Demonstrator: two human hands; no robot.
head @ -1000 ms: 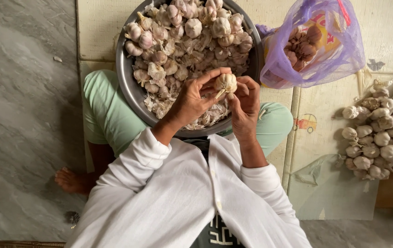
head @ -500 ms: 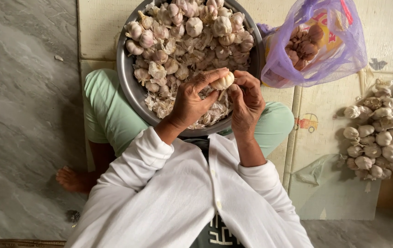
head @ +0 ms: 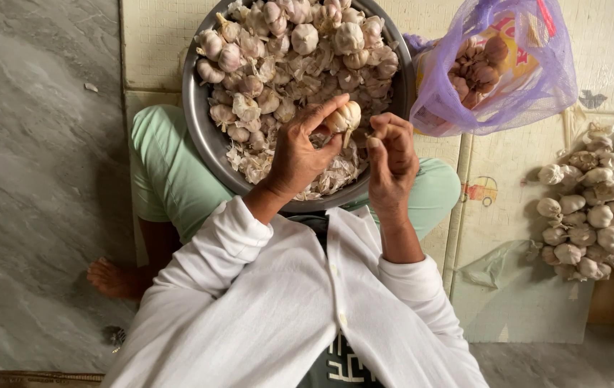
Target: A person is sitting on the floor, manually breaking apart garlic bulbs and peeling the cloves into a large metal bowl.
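My left hand (head: 300,154) grips a garlic bulb (head: 345,116) over the steel bowl (head: 203,129); my right hand (head: 392,154), beside it, is curled with fingertips pinched on nothing I can make out. The bulb's papery skin could let it slip; the bowl, tilted on my lap, could spill its knobbly bulbs.

Soft, even daylight, fairly bright, no hard shadows. Faint sheen on the steel bowl rim (head: 199,122) at nine o'clock and on the purple plastic bag (head: 529,86) at two o'clock. Sharp in the centre; slightly stretched and dimmer toward the corners, darkest at three o'clock.
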